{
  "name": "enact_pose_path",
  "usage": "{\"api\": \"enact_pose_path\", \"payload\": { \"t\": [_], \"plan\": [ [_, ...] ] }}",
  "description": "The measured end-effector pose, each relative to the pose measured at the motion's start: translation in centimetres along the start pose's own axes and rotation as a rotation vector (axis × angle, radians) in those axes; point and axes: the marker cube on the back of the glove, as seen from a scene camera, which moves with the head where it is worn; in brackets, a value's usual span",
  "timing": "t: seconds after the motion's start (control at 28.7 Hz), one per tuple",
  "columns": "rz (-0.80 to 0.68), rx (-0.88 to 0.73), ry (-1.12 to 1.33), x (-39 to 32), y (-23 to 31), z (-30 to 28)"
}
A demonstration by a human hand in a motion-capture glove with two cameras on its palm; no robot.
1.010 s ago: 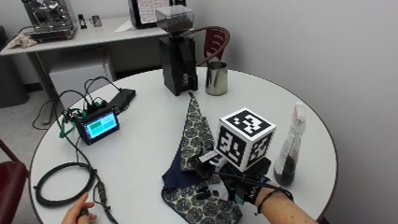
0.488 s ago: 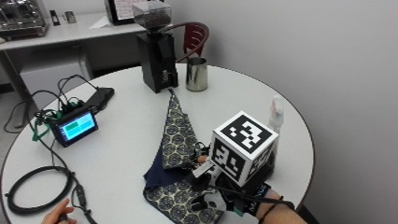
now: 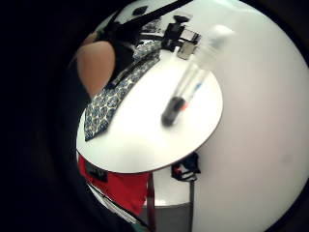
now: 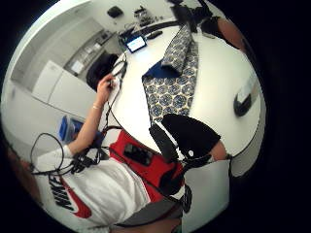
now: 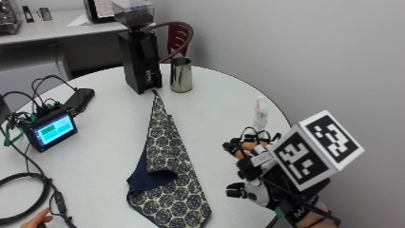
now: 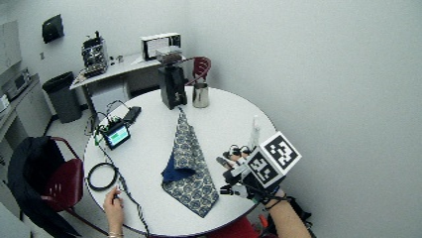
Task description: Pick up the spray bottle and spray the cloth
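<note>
Hovering over the table's (image 5: 208,102) right edge at the lower right of the outside view, the gloved right hand (image 5: 256,166) has its fingers (image 5: 239,147) relaxed, grasping nothing. Just above it in the frame stands the spray bottle (image 5: 260,112), upright and untouched. The patterned cloth (image 5: 166,156) lies to the left, at centre frame.

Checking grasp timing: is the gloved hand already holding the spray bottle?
No. In the outside view the spray bottle stands alone on the table, apart from the gloved right hand.
</note>
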Motion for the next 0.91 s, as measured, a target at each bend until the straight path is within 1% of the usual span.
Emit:
{"api": "enact_pose_path", "payload": {
  "t": [0.21, 0.42, 0.66, 0.91],
  "plan": [
    [0.139, 0.094, -0.061, 4.1, 1.2, -1.5],
    [0.228, 0.158, -0.121, 6.9, 1.4, -1.6],
    [0.401, 0.173, -0.321, 9.1, -0.9, 1.9],
    [0.501, 0.147, -0.589, 10.9, -2.8, 6.1]
  ]
}}
